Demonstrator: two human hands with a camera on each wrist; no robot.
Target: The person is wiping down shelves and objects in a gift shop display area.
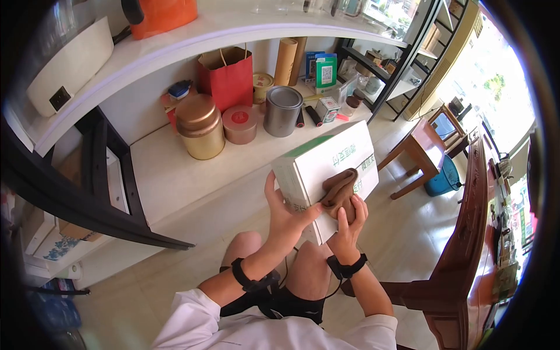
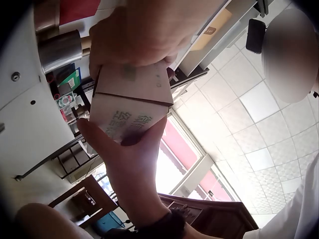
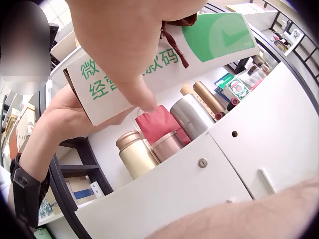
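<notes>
White box (image 1: 318, 169): held in the air in front of the counter (image 1: 154, 175), above the lap, tilted, with a broad printed face turned up.
Brown cloth pouch (image 1: 340, 189): bunched against that upper face, beside the right edge of the left thumb.
Left hand (image 1: 291, 210): fingers wrapped round the near side of the box, thumb laid over its face toward the cloth.
Right hand (image 1: 352, 224): fingers curled over the cloth, pinching it against the box.
Handling, box: support the weight with the left fingers along the side; moderate pressure should suffice, as thin board may dent.
Handling, cloth: manipulate the folds with the right fingertips; a loose bunch is likely to slip on a tilted face, so level the box first.
Handling, cord (image 3: 177, 47): the dark reddish strand hangs free along the printed side; it is best gathered in to avoid snagging.
Box material: apparently smooth coated card, square-edged, with green lettering and a green panel; a dark seam (image 2: 130, 98) crosses one end.
Cloth texture: soft, matte, deeply creased.
Counter stock: a gold canister (image 1: 201, 134) with shouldered lid, a squat pink tin (image 1: 240, 125), a cylindrical grey metal tin (image 1: 283, 114).
</notes>
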